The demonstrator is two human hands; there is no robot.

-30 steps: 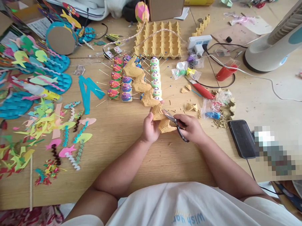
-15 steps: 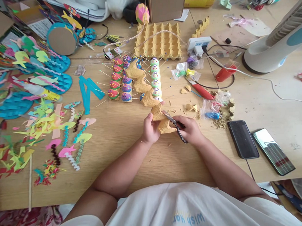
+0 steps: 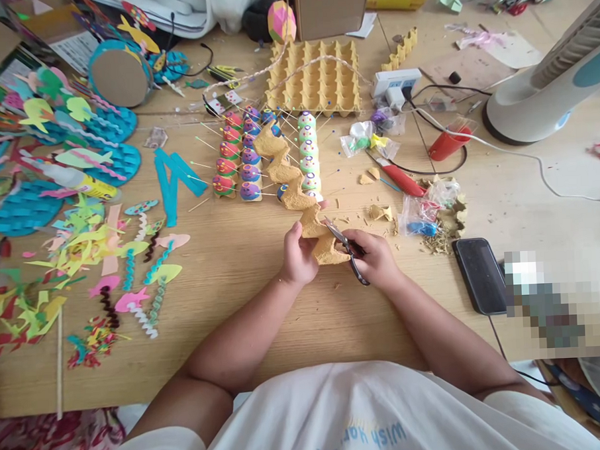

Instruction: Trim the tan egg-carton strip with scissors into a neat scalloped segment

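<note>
My left hand (image 3: 300, 257) grips the near end of a strip cut from a yellow egg carton (image 3: 298, 193), its thumb up along the side. The zigzag strip stretches away from me, over a row of blue painted cups. In my right hand (image 3: 378, 258) is a pair of scissors (image 3: 341, 238) with dark handles. Their blades lie against the strip's edge near its close end; whether they are biting into it I cannot tell. Beyond stand painted carton rows with pins: red (image 3: 224, 166), purple (image 3: 251, 173) and pale green (image 3: 308, 148).
A whole egg tray (image 3: 313, 78) lies at the back. To the right are a red-handled knife (image 3: 402, 179), carton scraps (image 3: 380, 212), a phone (image 3: 481, 277) and a white fan (image 3: 518, 103). Paper cuttings (image 3: 82, 241) and blue woven pieces (image 3: 25, 207) cover the left.
The view has shifted slightly. Both hands, the scissors and the carton strip keep nearly the same position; I see no clear new cut.
</note>
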